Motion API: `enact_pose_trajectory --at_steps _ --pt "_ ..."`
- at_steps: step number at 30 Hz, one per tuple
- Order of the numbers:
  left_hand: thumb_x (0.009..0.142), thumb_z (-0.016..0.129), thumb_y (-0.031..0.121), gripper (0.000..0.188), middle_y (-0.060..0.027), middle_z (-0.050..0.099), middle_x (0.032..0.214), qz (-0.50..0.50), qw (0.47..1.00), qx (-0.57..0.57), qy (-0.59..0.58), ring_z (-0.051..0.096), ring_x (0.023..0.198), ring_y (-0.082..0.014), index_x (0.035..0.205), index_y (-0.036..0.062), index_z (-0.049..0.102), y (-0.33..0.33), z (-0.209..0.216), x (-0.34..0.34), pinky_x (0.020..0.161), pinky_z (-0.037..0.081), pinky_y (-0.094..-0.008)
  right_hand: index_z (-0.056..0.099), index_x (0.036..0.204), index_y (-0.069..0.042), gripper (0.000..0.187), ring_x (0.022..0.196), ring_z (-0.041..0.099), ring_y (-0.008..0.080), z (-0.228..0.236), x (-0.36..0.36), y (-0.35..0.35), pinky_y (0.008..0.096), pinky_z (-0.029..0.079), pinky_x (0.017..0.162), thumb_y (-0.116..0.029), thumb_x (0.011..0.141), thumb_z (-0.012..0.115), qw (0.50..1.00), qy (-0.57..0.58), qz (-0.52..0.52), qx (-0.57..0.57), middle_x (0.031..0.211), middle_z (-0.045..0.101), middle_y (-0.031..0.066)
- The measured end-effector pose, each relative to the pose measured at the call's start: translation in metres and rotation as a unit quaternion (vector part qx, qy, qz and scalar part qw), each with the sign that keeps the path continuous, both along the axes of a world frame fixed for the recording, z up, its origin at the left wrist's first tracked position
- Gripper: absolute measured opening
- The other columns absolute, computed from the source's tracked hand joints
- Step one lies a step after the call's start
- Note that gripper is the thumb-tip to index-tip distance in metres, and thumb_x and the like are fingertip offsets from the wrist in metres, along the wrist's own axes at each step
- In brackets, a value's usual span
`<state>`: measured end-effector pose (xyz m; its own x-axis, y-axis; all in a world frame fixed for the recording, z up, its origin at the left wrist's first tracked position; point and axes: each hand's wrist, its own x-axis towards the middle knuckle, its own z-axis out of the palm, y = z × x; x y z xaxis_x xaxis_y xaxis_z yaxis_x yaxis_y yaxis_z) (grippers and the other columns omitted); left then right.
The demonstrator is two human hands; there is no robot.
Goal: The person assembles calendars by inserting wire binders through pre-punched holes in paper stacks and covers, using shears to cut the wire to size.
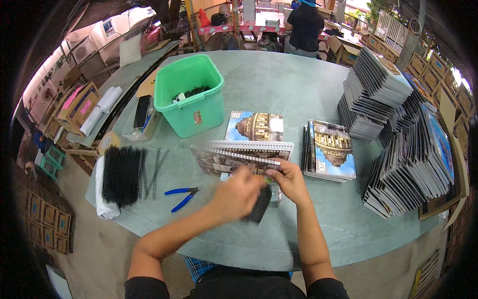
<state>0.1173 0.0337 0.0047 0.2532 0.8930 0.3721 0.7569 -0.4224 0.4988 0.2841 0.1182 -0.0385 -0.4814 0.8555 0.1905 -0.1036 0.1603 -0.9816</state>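
Note:
My right hand point(290, 183) pinches the right end of an unbound notebook point(214, 162), whose punched edge faces up and slants across the table. My left hand point(239, 194) is in front of that notebook, its fingers smeared by motion; what it holds, if anything, does not show. Just behind lies a stack of punched notebooks point(255, 126) with a domed building on the cover. Under my hands sits a flat black object point(260, 205), partly hidden. Blue-handled cutters point(183, 197) rest with their handles apart, left of my left hand.
A heap of black spiral coils point(122, 174) lies at the left, loose coils beside it. Behind stands a green bin point(196, 119) with more coils inside. Bound notebooks point(331, 149) lie to the right, beyond them tall notebook stacks point(413, 164). A person point(304, 30) stands farther back.

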Motion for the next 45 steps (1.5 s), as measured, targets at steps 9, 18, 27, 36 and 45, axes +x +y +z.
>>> enact_pose_trajectory --at_steps 9,18,27,36,45 --pt "0.078 0.062 0.016 0.019 -0.0104 0.056 0.087 0.034 0.972 0.229 0.041 0.054 0.082 -0.0266 0.095 0.0071 0.062 0.002 0.009 0.004 0.072 0.044 -0.0381 0.062 0.102 0.002 0.025 0.086 0.057 0.0086 0.009 -0.017 -0.012 0.0243 0.045 0.076 -0.012 0.081 0.067 0.996 0.051 -0.064 -0.018 0.092 0.066 0.0077" --pt "0.076 0.064 0.015 0.024 -0.0101 0.057 0.088 0.038 0.995 0.086 0.041 0.053 0.086 -0.0276 0.097 0.0033 0.061 0.028 0.036 -0.009 0.076 0.041 -0.0378 0.062 0.098 0.002 0.017 0.084 0.057 0.0089 -0.002 -0.011 -0.002 0.0254 0.046 0.075 -0.004 0.083 0.06 1.0 -0.006 -0.019 0.011 0.092 0.066 0.0069" --pt "0.075 0.063 0.011 0.012 -0.0113 0.055 0.078 -0.064 0.994 0.089 -0.011 0.053 0.079 -0.0297 0.081 0.0025 0.058 0.045 0.018 0.014 0.072 0.043 -0.0385 0.057 0.08 0.002 0.007 0.066 0.048 0.0034 -0.007 -0.007 -0.007 0.0226 0.041 0.056 -0.002 0.085 0.054 0.991 -0.095 -0.05 0.082 0.072 0.059 -0.0023" --pt "0.071 0.064 0.004 0.016 -0.014 0.052 0.084 -0.083 0.993 0.074 -0.044 0.052 0.082 -0.0322 0.084 0.0012 0.056 0.046 0.023 0.014 0.073 0.043 -0.0394 0.059 0.089 0.002 0.011 0.064 0.058 0.015 -0.007 -0.007 -0.008 0.029 0.044 0.059 0.002 0.078 0.055 0.974 -0.189 -0.085 0.093 0.069 0.06 0.0155" --pt "0.069 0.068 0.01 0.032 -0.0143 0.055 0.094 -0.024 0.995 0.073 0.068 0.052 0.092 -0.0331 0.098 0.002 0.058 -0.013 0.016 -0.068 0.081 0.044 -0.0391 0.062 0.105 0.0 0.034 0.081 0.061 0.0113 0.022 0.008 0.001 0.0265 0.048 0.074 -0.006 0.074 0.071 0.991 -0.089 -0.055 0.082 0.084 0.066 0.014"
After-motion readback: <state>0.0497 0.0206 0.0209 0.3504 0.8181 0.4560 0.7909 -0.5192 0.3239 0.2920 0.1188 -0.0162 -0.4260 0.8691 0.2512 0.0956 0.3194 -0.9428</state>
